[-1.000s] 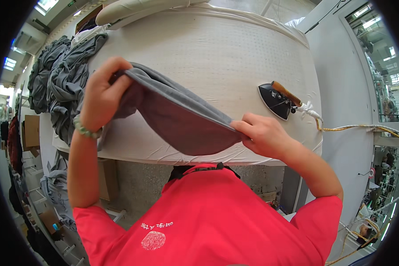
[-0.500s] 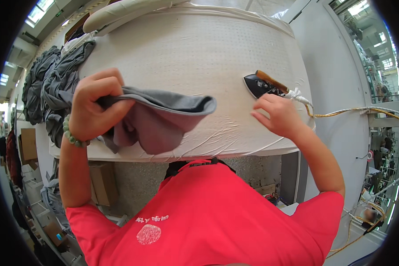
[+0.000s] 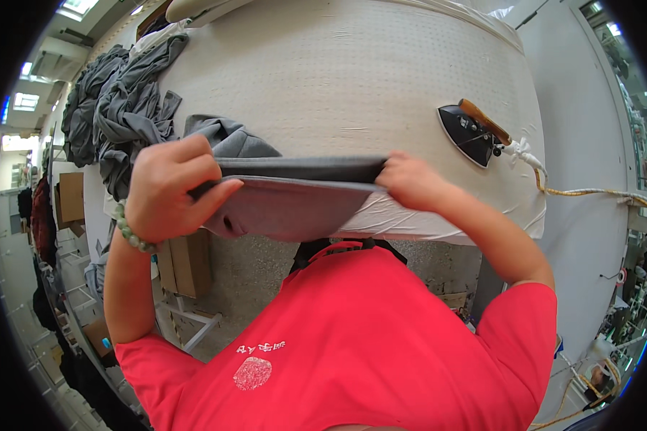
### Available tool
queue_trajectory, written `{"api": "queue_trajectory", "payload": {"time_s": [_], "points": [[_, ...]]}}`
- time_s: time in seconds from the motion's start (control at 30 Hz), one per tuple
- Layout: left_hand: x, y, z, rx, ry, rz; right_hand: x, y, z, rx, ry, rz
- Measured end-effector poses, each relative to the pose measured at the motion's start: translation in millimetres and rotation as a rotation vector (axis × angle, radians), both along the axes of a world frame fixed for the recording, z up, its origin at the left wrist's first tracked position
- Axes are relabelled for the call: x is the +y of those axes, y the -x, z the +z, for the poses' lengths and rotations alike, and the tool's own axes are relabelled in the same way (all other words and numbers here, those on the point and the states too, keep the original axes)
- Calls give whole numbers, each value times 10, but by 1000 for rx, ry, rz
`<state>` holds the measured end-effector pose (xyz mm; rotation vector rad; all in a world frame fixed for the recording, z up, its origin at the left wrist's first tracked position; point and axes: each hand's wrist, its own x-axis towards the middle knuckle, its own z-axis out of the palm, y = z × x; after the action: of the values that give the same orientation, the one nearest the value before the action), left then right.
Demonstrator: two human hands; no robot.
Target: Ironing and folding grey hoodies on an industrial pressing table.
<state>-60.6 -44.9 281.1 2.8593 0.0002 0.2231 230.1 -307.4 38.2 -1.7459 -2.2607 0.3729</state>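
A grey garment is stretched between my two hands over the near edge of the padded table. My left hand, with a beaded bracelet at the wrist, grips one end of its hemmed opening. At the other end, my right hand is closed on the same edge. The opening gapes a little, showing a dark inside, while the lower part hangs slack. Some of the grey cloth lies on the table behind my left hand. An iron with a wooden handle rests on the table, beyond my right hand and apart from it.
A heap of grey garments lies at the table's left. The pale table cover is creased near its front edge. A yellow-and-white cord runs right from the iron. A cardboard box stands below the table.
My right hand has moved left from beside the iron and taken hold of the garment's free end. The garment's edge is now drawn straight. The view has shifted a little.
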Motion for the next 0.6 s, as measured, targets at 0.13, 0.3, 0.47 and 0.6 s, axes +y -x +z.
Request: {"api": "queue_trajectory", "payload": {"time_s": [0.13, 0.3, 0.47, 0.6], "points": [[43, 216, -190, -19, -107, 87, 47, -436, 1213, -277, -289, -119], [225, 159, -254, -220, -92, 206, -138, -369, 1715, -477, -680, -24], [-56, -263, -571, -335, -143, 354, -801, -911, 2040, -537, -469, -542], [-1192, -770, -836, -475, 348, 140, -2194, -1970, 2907, -240, -497, -821]]}}
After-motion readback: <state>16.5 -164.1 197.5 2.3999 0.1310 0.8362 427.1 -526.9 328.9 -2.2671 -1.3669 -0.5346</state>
